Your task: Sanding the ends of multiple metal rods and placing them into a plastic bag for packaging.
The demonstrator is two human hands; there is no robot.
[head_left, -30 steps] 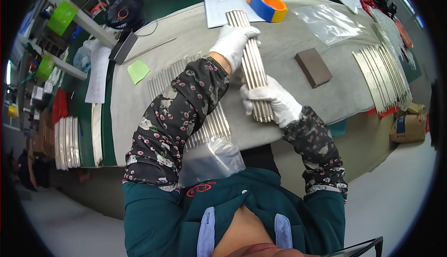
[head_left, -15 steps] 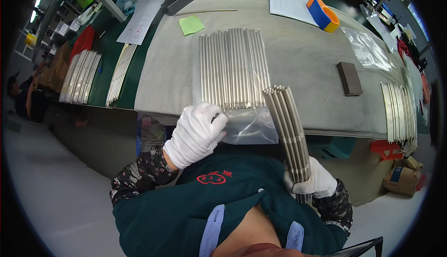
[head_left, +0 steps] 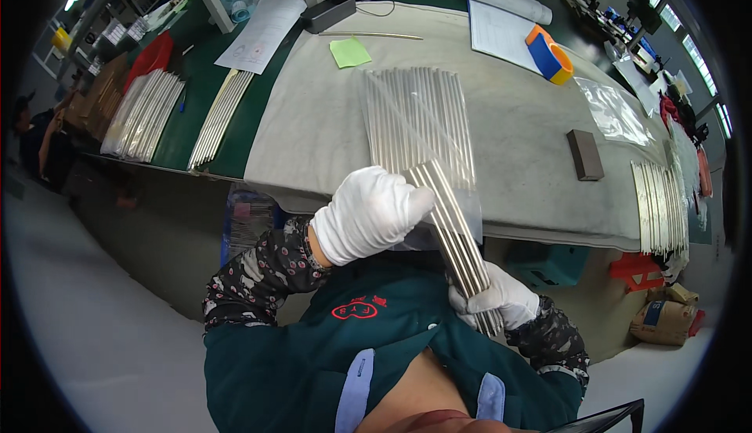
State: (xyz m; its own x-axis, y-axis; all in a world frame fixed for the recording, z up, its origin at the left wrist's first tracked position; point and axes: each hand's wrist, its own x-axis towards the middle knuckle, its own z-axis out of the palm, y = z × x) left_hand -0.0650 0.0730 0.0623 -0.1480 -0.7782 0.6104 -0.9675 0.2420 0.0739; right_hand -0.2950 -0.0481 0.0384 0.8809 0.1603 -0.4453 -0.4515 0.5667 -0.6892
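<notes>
Two white-gloved hands share one bundle of long, thin silver metal rods (head_left: 454,237), held off the bench close to the person's chest, at six o'clock from the row of matching silver rods lying side by side under a clear plastic bag (head_left: 419,123) on the grey cloth-covered workbench (head_left: 313,119). The right hand (head_left: 501,298) is closed around the bundle's near end; the left hand (head_left: 372,212) is folded over the far end, at about eleven o'clock from the right, fingers pressed onto the rod tips.

To do this well, I judge the rods need squaring up: keep the right fist firm but not crushing, let the left palm tap the ends level, and hold the bundle flat so none slides out. The bag's open mouth hangs over the bench edge, just beside the left hand. A small dark brown block (head_left: 585,155) sits at three o'clock from the bagged row, well apart.
</notes>
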